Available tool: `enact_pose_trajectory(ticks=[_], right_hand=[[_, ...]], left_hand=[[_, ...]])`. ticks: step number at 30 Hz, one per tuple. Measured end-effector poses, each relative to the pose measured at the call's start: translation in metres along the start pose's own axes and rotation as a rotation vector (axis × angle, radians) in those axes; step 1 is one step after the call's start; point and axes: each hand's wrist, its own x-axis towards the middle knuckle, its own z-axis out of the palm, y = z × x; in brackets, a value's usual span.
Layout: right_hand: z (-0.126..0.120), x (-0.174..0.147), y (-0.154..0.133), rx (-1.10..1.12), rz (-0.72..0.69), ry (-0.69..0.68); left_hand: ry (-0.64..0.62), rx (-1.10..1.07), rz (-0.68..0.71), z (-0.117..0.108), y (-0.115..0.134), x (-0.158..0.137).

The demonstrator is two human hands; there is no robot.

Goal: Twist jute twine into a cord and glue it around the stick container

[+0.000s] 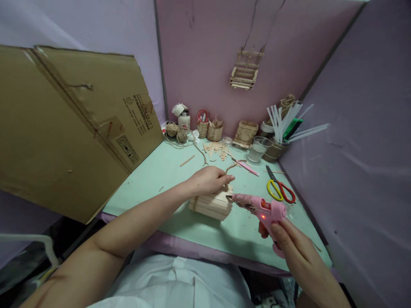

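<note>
A small container made of wooden craft sticks point(210, 206) lies on its side on the pale green table, with a band of twine around its left end. My left hand point(210, 179) is over its top, thumb and fingers pinched on a piece of twine point(233, 167) whose free end sticks up to the right. In my right hand point(285, 235) is a pink hot glue gun point(260, 207), its red light lit. The nozzle touches or nearly touches the sticks at the container's right end, just below my left thumb.
Scissors point(281, 190) and a pink pen-like tool point(248, 168) lie to the right. Loose craft sticks point(216, 149), twine balls point(176, 132), a clear cup point(258, 149) and a pot of glue sticks point(279, 147) stand behind. A large cardboard sheet point(80, 128) leans left.
</note>
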Motion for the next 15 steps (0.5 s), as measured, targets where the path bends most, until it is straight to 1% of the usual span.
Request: enact_pose_trajectory(ticks=[5,15], right_hand=[[0.0007,-0.0005,0.0008,-0.003,0.003,0.011],[-0.0019,-0.0048,0.0031,-0.028,-0.011,-0.012]], left_hand=[[0.003,0.003,-0.006,0.0002,-0.0001,0.0001],[0.000,-0.005,0.001,-0.0001,0.0005,0.0001]])
